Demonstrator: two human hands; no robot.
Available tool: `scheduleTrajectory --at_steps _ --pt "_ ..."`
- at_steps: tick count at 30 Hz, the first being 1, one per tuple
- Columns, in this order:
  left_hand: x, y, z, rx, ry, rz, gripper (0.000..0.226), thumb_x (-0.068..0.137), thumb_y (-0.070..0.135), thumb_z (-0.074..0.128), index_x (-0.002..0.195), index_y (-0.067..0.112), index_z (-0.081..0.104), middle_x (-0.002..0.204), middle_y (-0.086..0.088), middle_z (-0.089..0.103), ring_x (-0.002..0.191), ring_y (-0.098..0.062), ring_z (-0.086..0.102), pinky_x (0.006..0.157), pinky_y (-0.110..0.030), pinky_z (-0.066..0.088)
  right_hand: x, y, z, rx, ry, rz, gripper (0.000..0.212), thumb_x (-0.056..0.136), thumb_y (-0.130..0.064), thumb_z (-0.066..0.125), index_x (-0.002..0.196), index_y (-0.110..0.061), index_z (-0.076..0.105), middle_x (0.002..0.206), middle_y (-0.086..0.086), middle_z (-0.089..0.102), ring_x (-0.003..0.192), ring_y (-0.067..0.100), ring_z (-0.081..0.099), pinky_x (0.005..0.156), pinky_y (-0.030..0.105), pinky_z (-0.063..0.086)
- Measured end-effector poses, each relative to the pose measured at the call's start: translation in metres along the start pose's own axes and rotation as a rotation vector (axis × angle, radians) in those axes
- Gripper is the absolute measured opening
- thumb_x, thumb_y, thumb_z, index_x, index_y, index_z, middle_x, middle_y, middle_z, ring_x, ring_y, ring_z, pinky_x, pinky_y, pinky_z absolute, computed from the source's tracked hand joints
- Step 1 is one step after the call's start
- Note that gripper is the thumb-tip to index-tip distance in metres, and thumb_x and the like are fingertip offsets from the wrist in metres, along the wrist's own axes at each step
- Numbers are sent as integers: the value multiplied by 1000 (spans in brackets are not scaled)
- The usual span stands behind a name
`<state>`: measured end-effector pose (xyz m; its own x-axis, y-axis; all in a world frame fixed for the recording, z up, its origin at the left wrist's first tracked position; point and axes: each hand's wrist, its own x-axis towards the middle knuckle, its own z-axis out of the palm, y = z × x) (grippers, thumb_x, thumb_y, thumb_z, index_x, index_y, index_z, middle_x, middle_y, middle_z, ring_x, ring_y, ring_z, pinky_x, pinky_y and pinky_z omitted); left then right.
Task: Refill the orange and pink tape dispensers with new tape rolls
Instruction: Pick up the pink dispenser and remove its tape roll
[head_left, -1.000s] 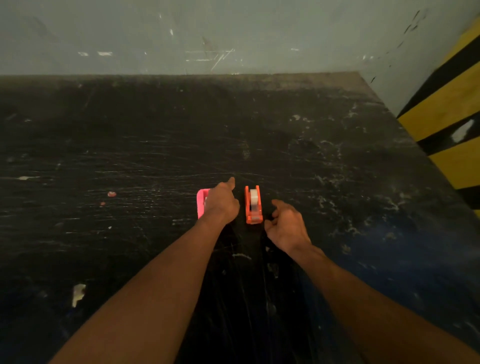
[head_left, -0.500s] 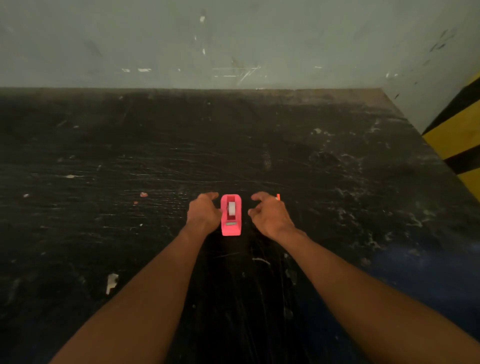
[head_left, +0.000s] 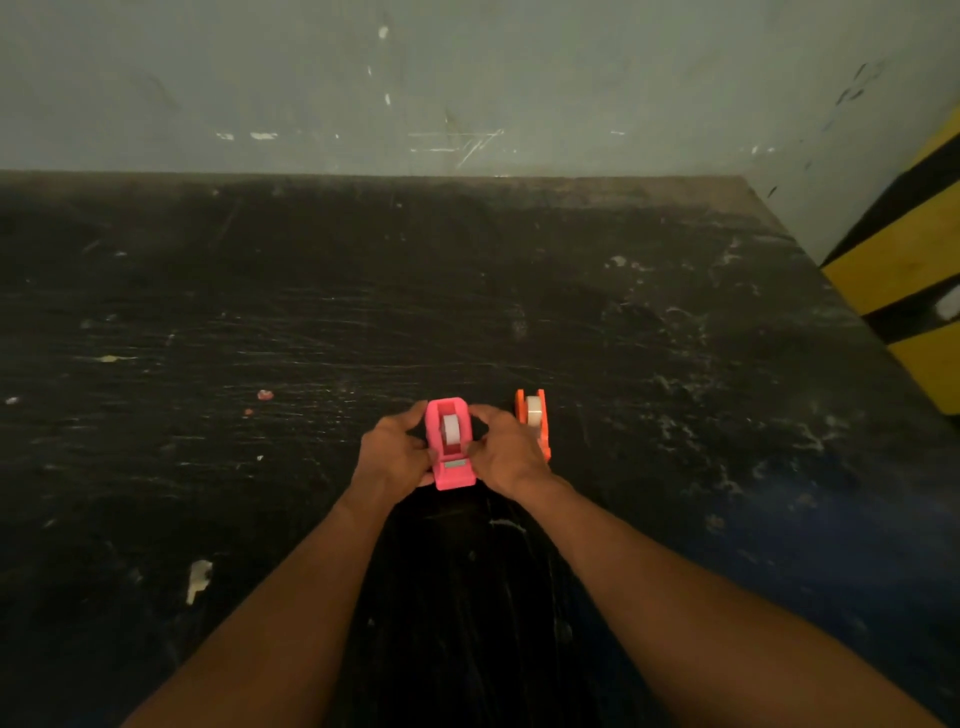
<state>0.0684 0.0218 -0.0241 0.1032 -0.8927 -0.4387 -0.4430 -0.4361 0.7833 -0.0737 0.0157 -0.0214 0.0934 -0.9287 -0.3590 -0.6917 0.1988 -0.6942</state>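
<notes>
A pink tape dispenser (head_left: 451, 446) with a white tape roll in it stands on the dark scratched table (head_left: 519, 312), its cutter end toward me. My left hand (head_left: 392, 454) grips its left side and my right hand (head_left: 504, 452) grips its right side, fingers curled round the body. Just to the right, partly behind my right hand, stands the orange tape dispenser (head_left: 532, 413), also with a pale roll inside. Neither hand touches the orange one.
A grey wall (head_left: 467, 78) runs along the table's far edge. A yellow and black striped pillar (head_left: 914, 270) stands past the right edge. Small scraps lie on the table at the left, among them a pink bit (head_left: 265, 395) and a white flake (head_left: 198, 577).
My left hand left the pink dispenser's top; both hands closed in on its sides and now grip it. The orange dispenser, hidden half a second ago, shows again right of my hand.
</notes>
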Motion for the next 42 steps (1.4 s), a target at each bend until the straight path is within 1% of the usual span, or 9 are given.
scheduleTrajectory --at_steps 4,7,9,12,17,21,25,32,42 --pt "-50 2 -5 -82 -13 -12 58 88 -3 59 136 28 51 115 -10 67 100 -27 68 67 -37 62 -50 -4 -3 31 34 -32 54 92 -9 61 142 -19 46 125 11 65 111 26 63 103 38 47" --pt "-88 -10 -7 -131 -14 -16 59 87 -5 60 136 26 50 117 -11 67 101 -28 68 64 -34 62 -91 -3 6 66 37 -30 56 91 -9 62 143 -18 44 128 14 63 114 30 62 97 46 52" --pt "-112 -25 -7 -132 -23 -9 56 87 -5 61 133 25 52 115 -12 68 100 -29 68 73 -41 62 -118 1 18 58 43 -29 56 90 -10 63 142 -21 45 128 12 63 113 28 63 96 46 52" --pt "-148 -53 -3 -79 -30 -4 49 86 1 64 128 28 56 106 -6 69 93 -24 70 71 -38 63 -157 12 39 85 36 6 56 89 -10 63 141 -23 46 126 11 65 110 26 65 95 45 54" --pt "-211 -104 0 181 -30 99 45 84 11 68 126 25 58 108 -3 71 99 -18 67 95 -39 54 -224 28 81 90 39 60 53 88 -10 62 138 -22 50 125 10 66 109 26 65 96 44 53" --pt "-253 -138 -6 195 -38 88 55 84 11 68 135 22 53 120 -7 68 105 -19 66 84 -23 50 -269 33 114 89 30 64 51 88 -11 63 137 -22 53 127 8 66 112 24 64 99 43 51" --pt "-275 -160 -7 186 -9 133 58 80 9 72 135 18 55 121 -11 69 113 -24 65 105 -37 47 -289 36 134 57 43 49 49 88 -11 62 136 -22 54 124 8 68 109 24 65 98 42 52" --pt "-278 -176 9 121 74 94 61 88 10 63 145 19 42 122 -14 67 107 -29 66 97 -43 52 -290 41 138 -62 -11 -39 63 86 -10 64 141 -30 41 115 8 69 104 23 66 98 40 51" --pt "-272 -169 8 326 118 84 49 86 25 64 133 29 51 112 -5 70 102 -22 66 93 -31 51 -264 20 121 -304 -271 -141 46 90 -20 65 134 -28 55 123 5 66 112 23 62 103 40 47"
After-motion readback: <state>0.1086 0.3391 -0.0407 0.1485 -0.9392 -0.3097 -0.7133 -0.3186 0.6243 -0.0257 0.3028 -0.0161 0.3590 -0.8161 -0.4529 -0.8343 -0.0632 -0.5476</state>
